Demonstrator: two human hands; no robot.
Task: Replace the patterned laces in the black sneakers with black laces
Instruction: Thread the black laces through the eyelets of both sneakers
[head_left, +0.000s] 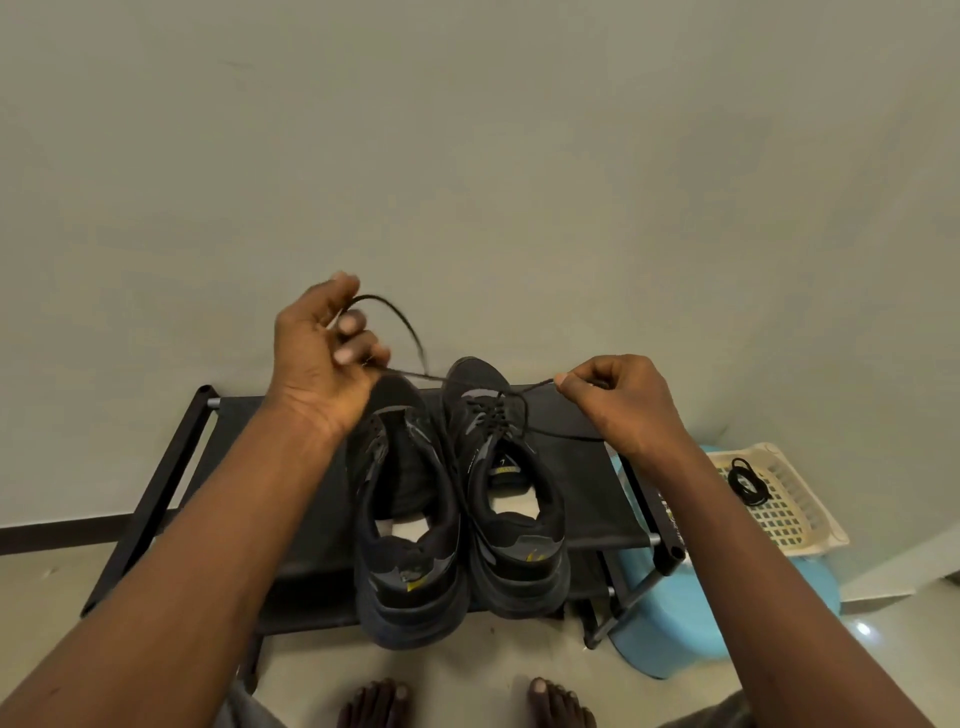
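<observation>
1. The left hand is raised over the rack's far edge, above the left sneaker's toe. Its fingers are curled and grip one end of the black lace.
2. The right hand is held over the rack's far right part. Thumb and forefinger pinch the other end of the lace.
3. The hands are well apart, and the lace spans the gap between them.
4. From the left hand the lace arcs up in a loop, then runs down to the upper eyelets of the right sneaker. Black lacing crosses that sneaker's tongue.
5. The left sneaker stands just beside the right one, and the sides touch. Whether it is laced cannot be told.
6. Both sneakers sit mid-shelf on the black rack, heels overhanging the near edge and toes toward the wall.
7. Off the rack's right edge, a cream basket rests on a blue tub.
8. A coil of black lace lies in the basket.
9. Bare feet stand on the floor before the near edge.
</observation>
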